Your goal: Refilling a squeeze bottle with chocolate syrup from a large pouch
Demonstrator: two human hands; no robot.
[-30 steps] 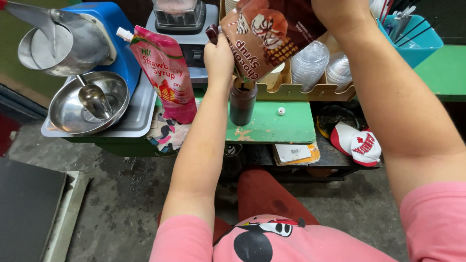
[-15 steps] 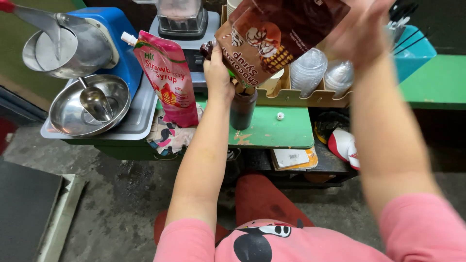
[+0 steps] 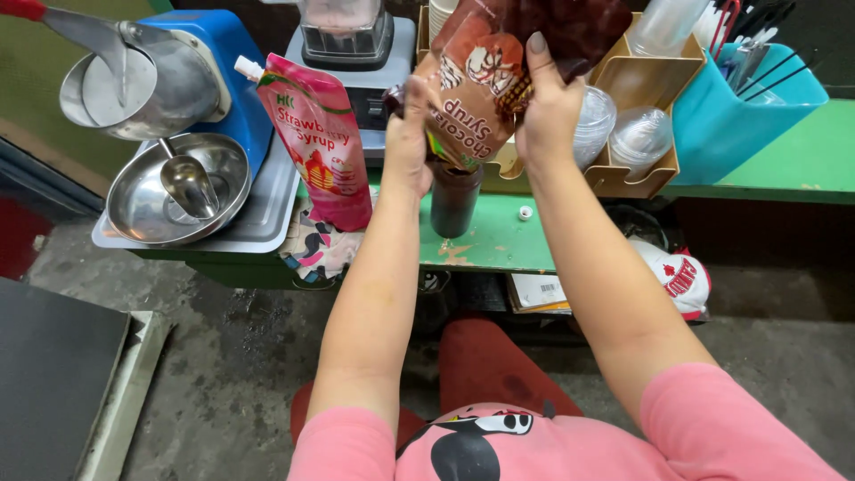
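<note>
A brown syrup pouch [image 3: 485,85] is tipped upside down over a dark squeeze bottle [image 3: 454,200] that stands on the green counter [image 3: 499,240]. My left hand [image 3: 408,134] grips the pouch's lower left side, just above the bottle's mouth. My right hand [image 3: 545,107] squeezes the pouch from the right. The spout and the bottle's opening are hidden behind the pouch and my fingers. A small white cap [image 3: 525,213] lies on the counter beside the bottle.
A pink syrup pouch [image 3: 322,142] stands left of the bottle, leaning by a blue ice shaver [image 3: 178,71] with a steel bowl and scoop [image 3: 178,183]. A blender base [image 3: 349,36] sits behind. A cardboard tray of plastic lids [image 3: 623,134] and a teal bin [image 3: 739,107] are at right.
My right hand has come down from the pouch's top to squeeze its side. The pouch now sits lower and more upright over the bottle. The camera moved closer.
</note>
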